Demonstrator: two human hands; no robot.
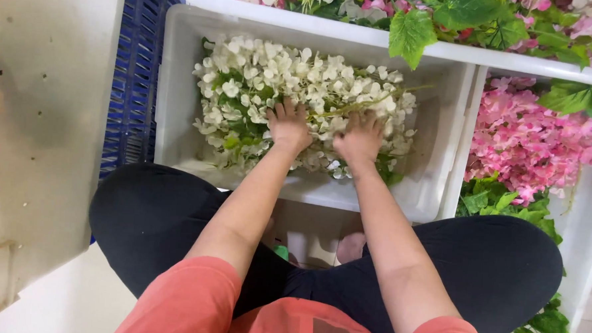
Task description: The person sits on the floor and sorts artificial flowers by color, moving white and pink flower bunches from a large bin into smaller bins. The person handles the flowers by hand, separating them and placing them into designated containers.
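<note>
A heap of white artificial flowers with green leaves fills a white plastic bin in front of my knees. My left hand lies palm down on the heap near its middle, fingers spread. Right beside it, my right hand presses flat on the flowers too, with a thin green stem running just past its fingertips. Neither hand visibly grips anything; the fingertips sink a little into the blossoms.
A second white bin at the right holds pink flowers and green leaves. Another bin behind carries mixed pink and white blooms with large leaves. A blue crate stands left, beside a pale board. My black-clad legs are folded below.
</note>
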